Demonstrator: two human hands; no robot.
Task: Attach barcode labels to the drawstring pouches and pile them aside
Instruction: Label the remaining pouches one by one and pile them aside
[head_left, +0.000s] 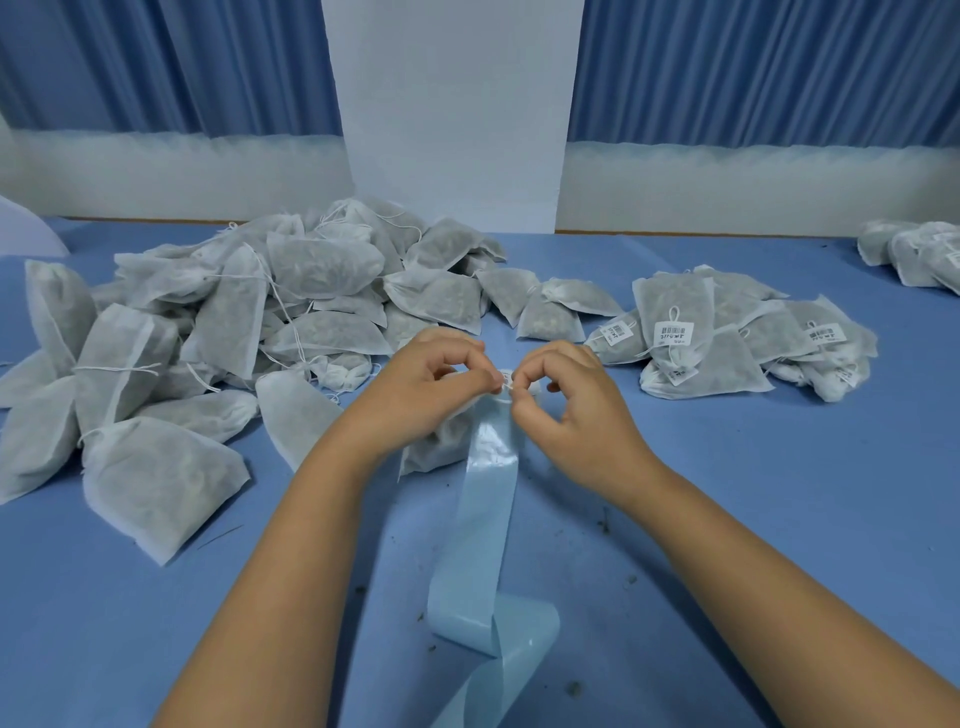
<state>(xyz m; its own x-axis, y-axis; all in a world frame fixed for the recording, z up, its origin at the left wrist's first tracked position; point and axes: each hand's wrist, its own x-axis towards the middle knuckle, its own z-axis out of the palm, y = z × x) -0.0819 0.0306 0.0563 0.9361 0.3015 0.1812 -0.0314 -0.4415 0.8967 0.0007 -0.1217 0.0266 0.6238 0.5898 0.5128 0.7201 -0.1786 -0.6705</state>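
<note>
One white drawstring pouch (439, 441) lies on the blue table under my hands, mostly hidden by my left wrist. My left hand (431, 384) and my right hand (566, 410) meet above its top, fingers curled, both pinching something small and white (505, 383) at the pouch's string; whether it is a label or the string I cannot tell. A pale blue label backing strip (485, 519) runs from the hands toward me and curls near the table's front.
A big heap of unlabelled pouches (234, 322) fills the left and middle of the table. A pile of pouches with barcode labels (727, 332) lies to the right, another pile (914, 254) at the far right. A white pillar and blue curtains stand behind.
</note>
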